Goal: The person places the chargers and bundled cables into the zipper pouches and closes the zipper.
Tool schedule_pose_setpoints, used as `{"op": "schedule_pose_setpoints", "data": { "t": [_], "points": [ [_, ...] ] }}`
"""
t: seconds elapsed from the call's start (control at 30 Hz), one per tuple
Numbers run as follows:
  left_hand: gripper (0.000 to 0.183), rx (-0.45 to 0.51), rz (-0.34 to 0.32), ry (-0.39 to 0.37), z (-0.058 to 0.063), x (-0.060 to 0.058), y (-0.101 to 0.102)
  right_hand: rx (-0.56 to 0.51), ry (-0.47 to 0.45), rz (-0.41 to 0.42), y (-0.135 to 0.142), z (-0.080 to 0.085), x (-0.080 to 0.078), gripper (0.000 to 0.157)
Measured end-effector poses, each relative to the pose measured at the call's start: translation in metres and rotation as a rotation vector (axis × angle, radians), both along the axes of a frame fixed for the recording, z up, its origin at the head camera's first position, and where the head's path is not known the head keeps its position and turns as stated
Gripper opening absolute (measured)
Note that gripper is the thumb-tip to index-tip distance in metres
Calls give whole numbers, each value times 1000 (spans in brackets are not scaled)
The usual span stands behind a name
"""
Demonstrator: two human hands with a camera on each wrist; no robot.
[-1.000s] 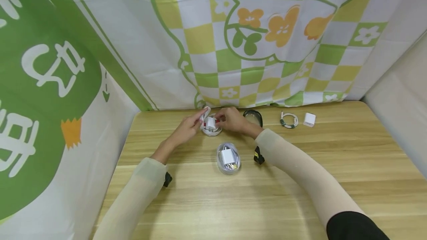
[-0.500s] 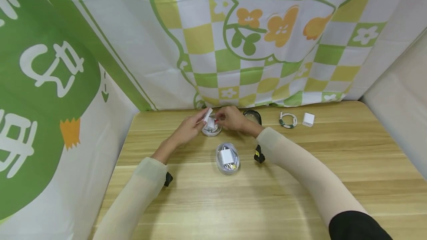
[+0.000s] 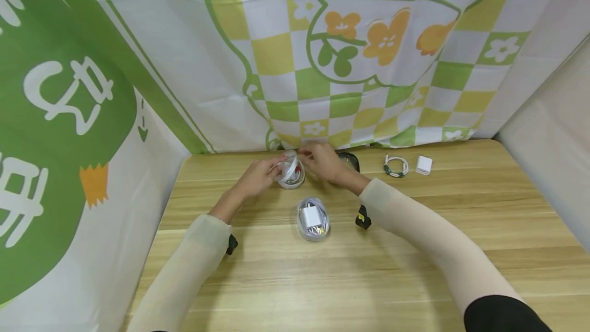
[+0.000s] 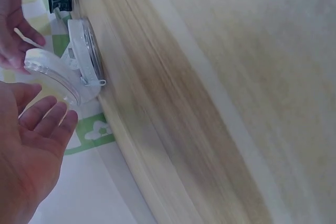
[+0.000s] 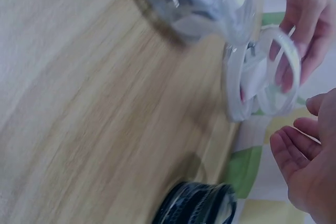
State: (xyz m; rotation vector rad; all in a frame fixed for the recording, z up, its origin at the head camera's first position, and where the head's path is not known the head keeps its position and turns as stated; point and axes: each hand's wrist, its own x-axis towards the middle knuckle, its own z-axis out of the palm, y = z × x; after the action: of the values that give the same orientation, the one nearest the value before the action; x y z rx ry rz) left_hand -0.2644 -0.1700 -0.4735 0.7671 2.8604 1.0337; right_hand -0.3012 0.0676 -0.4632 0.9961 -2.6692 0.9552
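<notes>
A clear round zip case (image 3: 291, 181) with white edging stands partly unfolded at the table's back, its transparent lid (image 4: 55, 74) raised at an angle. Inside are a white charger block (image 5: 254, 78) and a bit of red. My left hand (image 3: 258, 175) is on the left of the case, its loosely bent fingertips touching the lid, fingers showing through the clear plastic in the right wrist view. My right hand (image 3: 324, 163) is just right of the case, fingers slightly bent, with nothing between them. A zip pull (image 4: 94, 82) dangles at the case's edge.
Nearer on the wooden table (image 3: 286, 281) lies a second clear case (image 3: 313, 219) holding a charger block and cable. A black-rimmed case (image 3: 350, 160) is partly behind the right hand. Farther right are a coiled white cable (image 3: 396, 166) and a white charger block (image 3: 424, 165). A printed curtain (image 3: 286, 81) hangs behind.
The lid has tipped over toward the case's contents, with the left hand at it. My right hand has drawn back slightly from the red bit and the charger block inside.
</notes>
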Motion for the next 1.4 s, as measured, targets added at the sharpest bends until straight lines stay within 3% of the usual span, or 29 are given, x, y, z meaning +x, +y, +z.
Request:
{"op": "schedule_pose_setpoints", "data": {
  "t": [0.3,0.77,1.4],
  "points": [
    [39,-97,-58,41,-1,-11,-3,133,103,23,-11,7,11,34],
    [40,-151,-78,-26,-7,-20,-4,273,-2,29,-15,1,15,40],
    [45,-258,-122,56,-11,-16,-5,361,4,57,-15,-9,8,43]
  ]
}}
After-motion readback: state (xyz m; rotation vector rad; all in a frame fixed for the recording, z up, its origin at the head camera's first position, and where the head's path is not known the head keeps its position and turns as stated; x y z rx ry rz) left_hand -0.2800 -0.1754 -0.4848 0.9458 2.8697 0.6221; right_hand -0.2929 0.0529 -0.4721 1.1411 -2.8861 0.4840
